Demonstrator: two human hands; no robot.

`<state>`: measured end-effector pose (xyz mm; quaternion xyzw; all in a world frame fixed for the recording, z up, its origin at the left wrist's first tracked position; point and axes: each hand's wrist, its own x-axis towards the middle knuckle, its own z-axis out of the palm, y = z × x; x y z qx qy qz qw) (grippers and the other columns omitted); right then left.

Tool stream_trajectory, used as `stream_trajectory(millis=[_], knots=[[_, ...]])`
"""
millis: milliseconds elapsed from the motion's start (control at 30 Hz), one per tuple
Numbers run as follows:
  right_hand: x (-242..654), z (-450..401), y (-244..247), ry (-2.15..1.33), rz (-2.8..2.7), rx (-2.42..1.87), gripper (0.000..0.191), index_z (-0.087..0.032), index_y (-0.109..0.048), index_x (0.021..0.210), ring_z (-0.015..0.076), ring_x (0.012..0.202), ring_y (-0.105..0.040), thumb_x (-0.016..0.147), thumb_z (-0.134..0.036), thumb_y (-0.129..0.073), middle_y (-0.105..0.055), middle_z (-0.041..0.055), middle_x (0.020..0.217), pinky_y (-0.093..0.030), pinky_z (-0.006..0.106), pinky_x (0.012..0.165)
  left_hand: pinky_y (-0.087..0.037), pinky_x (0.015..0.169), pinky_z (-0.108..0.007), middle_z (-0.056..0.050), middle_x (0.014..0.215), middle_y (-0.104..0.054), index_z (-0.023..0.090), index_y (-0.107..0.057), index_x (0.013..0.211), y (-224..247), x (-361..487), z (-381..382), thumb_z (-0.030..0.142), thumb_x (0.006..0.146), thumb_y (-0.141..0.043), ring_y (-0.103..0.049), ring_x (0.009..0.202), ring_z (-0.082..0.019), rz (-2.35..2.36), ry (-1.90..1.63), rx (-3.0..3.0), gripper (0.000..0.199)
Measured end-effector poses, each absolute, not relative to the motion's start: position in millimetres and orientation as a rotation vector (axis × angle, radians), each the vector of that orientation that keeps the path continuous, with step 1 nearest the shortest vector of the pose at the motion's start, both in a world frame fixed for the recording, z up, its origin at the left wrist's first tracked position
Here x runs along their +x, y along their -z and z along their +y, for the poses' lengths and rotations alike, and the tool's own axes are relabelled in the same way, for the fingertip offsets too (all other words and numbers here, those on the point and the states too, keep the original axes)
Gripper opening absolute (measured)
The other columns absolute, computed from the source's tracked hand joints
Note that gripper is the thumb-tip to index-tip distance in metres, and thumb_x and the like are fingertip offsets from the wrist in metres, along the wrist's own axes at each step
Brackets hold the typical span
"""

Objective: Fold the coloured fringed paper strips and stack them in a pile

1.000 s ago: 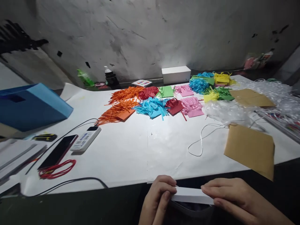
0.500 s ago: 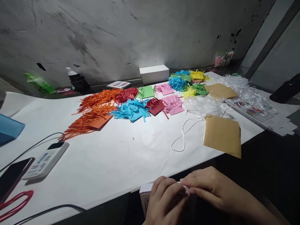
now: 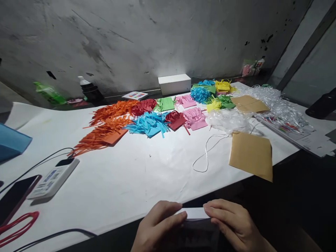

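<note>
A folded white paper strip [image 3: 196,213] lies just past the table's near edge, held at both ends. My left hand [image 3: 160,224] pinches its left end between thumb and fingers, and my right hand [image 3: 233,222] grips the right end. What is below the strip is dark and hard to make out. Nearest on the table are a loop of white string [image 3: 206,157] and a brown paper square [image 3: 250,154] whose corner juts over the edge.
Fringed paper in orange [image 3: 112,112], blue [image 3: 148,123] and pink [image 3: 194,117] lies across the white-covered table [image 3: 118,185]. A white box [image 3: 174,84] stands by the wall. Power bank [image 3: 54,179], phone [image 3: 18,196] and red cord [image 3: 22,222] are at left; clear plastic strands [image 3: 273,99] at right.
My left hand has shifted left, away from my right hand, and turned. More of the white strip now shows between them. The view has shifted slightly.
</note>
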<state>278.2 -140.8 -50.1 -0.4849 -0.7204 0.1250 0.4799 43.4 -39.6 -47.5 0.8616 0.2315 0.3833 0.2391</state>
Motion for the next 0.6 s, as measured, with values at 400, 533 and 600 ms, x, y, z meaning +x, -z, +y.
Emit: stream_trajectory(millis=[400,533,600], knots=[[257.2,-72.4,63.4,-0.500,-1.354,-1.279,0.018,-0.027,-0.071,0.111,0.0157,0.095,-0.068,0.099,-0.025,-0.058,-0.071,0.0030,0.103,-0.055,0.022,0.079,-0.054,0.074,-0.025,-0.005,0.091,-0.071,0.023,-0.072,0.088,35.7,52.2,11.1,0.020,0.094,-0.061,-0.069,0.088,-0.018,0.763,-0.979,1.849,0.013],[246.5,-63.9,76.2,-0.470,-1.357,-1.267,0.019,-0.025,-0.071,0.094,0.0144,0.081,-0.066,0.101,-0.025,-0.053,-0.066,0.0012,0.085,-0.051,0.022,0.072,-0.053,0.077,-0.027,-0.006,0.092,-0.071,0.022,-0.071,0.086,47.1,48.0,15.3,0.028,0.094,-0.060,-0.068,0.089,-0.020,0.774,-0.973,1.821,0.015],[241.4,-63.2,83.4,-0.416,-1.342,-1.255,0.020,-0.023,-0.070,0.089,0.0146,0.077,-0.065,0.100,-0.025,-0.054,-0.064,0.0014,0.081,-0.050,0.022,0.068,-0.052,0.076,-0.026,-0.006,0.095,-0.070,0.023,-0.071,0.085,51.0,47.5,14.4,0.033,0.094,-0.059,-0.067,0.091,-0.020,0.801,-0.943,1.813,0.018]])
